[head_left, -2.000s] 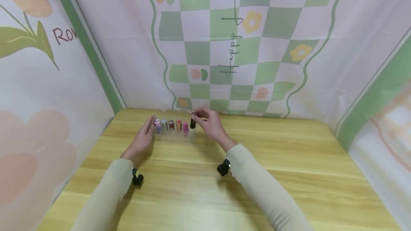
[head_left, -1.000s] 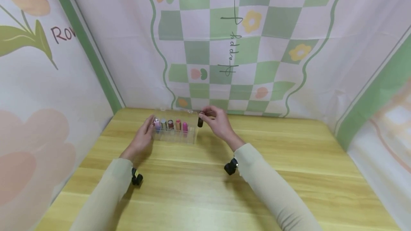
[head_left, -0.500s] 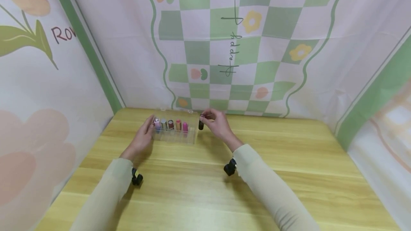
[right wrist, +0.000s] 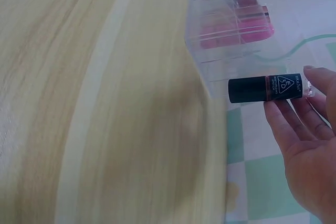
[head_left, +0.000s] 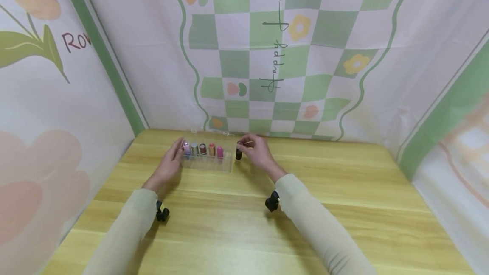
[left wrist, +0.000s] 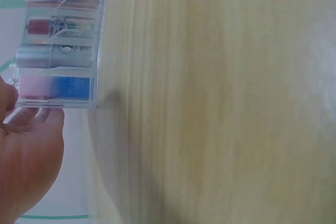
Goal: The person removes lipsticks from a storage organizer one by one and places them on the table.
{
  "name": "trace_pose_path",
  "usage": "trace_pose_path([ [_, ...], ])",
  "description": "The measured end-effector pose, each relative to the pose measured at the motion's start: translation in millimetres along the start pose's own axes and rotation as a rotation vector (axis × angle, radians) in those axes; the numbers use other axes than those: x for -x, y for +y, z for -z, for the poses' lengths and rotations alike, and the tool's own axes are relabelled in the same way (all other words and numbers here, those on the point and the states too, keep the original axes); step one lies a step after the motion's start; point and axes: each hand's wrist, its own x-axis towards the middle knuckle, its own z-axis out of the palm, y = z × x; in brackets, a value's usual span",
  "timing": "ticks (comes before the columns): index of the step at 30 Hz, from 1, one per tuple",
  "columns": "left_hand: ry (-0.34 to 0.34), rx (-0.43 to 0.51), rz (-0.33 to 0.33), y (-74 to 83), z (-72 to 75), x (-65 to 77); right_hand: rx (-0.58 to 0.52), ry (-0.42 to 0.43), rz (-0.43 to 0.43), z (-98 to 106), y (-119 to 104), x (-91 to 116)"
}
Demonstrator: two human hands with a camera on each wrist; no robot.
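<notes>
A clear plastic lipstick organizer (head_left: pixel 208 164) stands near the table's back edge. My left hand (head_left: pixel 170 164) grips its left end, thumb and fingers at either side of the corner in the left wrist view. Inside stand a pink-and-blue tube (left wrist: pixel 55 87), a silver tube (left wrist: pixel 55 56), a dark red-capped one (head_left: pixel 203 148), an orange-gold one (head_left: pixel 212 149) and a magenta one (head_left: pixel 220 152). Just right of the organizer, my right hand (head_left: pixel 259 152) pinches a black lipstick tube (right wrist: pixel 265 88) by its top end. The tube is upright, close over the table, with white lettering on its side.
The wooden table (head_left: pixel 214 228) spreads out in front of the organizer and to its right. Behind it hangs a green-checked cloth (head_left: pixel 263 63) close to the table's back edge. A patterned cloth (head_left: pixel 76 109) hangs along the left side.
My right hand has lifted the black lipstick tube out of the organizer's right end, moved it right, then lowered it toward the table. My left hand has stayed at the organizer's left end.
</notes>
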Motion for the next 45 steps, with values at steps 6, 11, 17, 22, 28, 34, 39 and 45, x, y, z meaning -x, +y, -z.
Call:
trace_pose_path([
  [6,-0.002,0.001,-0.010,0.3,0.5,0.2,0.003,-0.004,0.003,-2,3,-1],
  [11,-0.002,0.001,-0.010,-0.1,1.0,0.4,0.016,-0.005,0.000,-4,6,-3],
  [17,-0.002,0.002,-0.014,-0.1,1.1,0.2,0.026,-0.011,0.002,-6,8,-3],
  [22,-0.005,-0.005,0.001,0.5,1.3,0.4,0.024,-0.019,-0.002,-6,8,-3],
  [28,-0.004,-0.006,0.007,2.6,0.9,0.2,0.023,-0.021,0.008,-7,12,-4],
  [34,-0.003,-0.008,0.007,2.0,0.9,0.1,0.028,-0.028,0.016,-7,14,-4],
  [39,-0.004,0.002,0.000,0.0,0.8,-0.3,0.026,-0.031,0.019,-7,14,-3],
  [45,-0.004,0.006,-0.005,1.2,1.3,0.5,0.030,-0.031,0.011,-8,17,-2],
])
